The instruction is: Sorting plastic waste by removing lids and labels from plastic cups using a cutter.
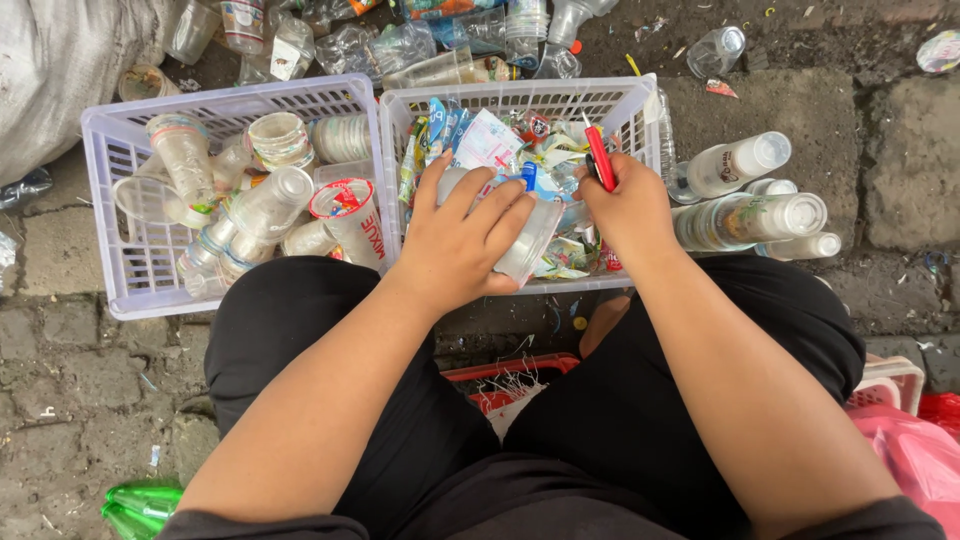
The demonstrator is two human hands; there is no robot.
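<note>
Head view: left hand (462,245) grips clear bottle (530,240), neck away

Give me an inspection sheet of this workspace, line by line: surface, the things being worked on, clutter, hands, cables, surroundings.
Surface: paving stones, dirty, littered with scraps.
Job's things: clear plastic bottle over the right basket; red cutter.
Clutter: left basket full of plastic cups; right basket holds torn labels; capped bottles lie beside it; green bottle by the knee.
Hands: left hand grips the clear plastic bottle; right hand holds the red cutter.
Cables: nothing seen.
Surroundings: white sack, more bottles beyond the baskets, pink bag.
</note>
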